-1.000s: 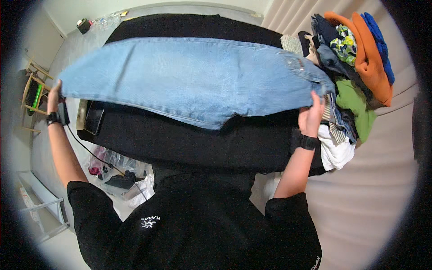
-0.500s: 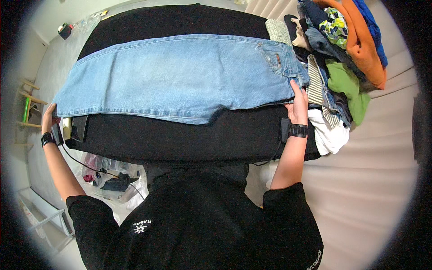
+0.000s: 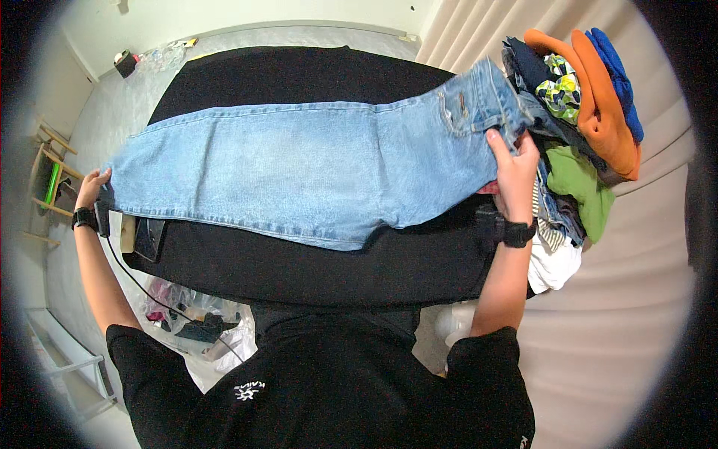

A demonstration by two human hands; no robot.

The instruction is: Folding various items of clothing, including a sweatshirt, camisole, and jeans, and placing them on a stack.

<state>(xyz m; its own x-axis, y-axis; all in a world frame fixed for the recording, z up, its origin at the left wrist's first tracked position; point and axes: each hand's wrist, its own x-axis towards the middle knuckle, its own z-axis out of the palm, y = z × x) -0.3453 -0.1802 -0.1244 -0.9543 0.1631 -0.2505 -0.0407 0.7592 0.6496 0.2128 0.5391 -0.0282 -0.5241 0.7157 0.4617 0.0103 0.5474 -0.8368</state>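
Light blue jeans (image 3: pixel 292 172), folded lengthwise, stretch across the black-covered table (image 3: pixel 314 273). My left hand (image 3: pixel 93 188) is closed on the leg-hem end at the left, thumb on top. At the right, my right hand (image 3: pixel 517 176) grips the waistband end, its thumb over the denim and its fingers mostly hidden behind. That end is raised and bent away from the table, with the pocket facing up. A small bit of red cloth (image 3: pixel 488 188) peeks out under the jeans by my right wrist.
A heap of clothes lies at the right, with an orange garment (image 3: pixel 609 127), a green one (image 3: pixel 580 183) and a white one (image 3: pixel 553 266). A dark flat phone-like object (image 3: pixel 150 239) rests at the table's near left edge. Plastic bags (image 3: pixel 187 310) are below; a beige curtain (image 3: pixel 613 322) hangs right.
My right hand has lifted the waistband end, and the pale knitted cloth behind it is now hidden. My left hand keeps hold of the hem end. The whole view has shifted somewhat.
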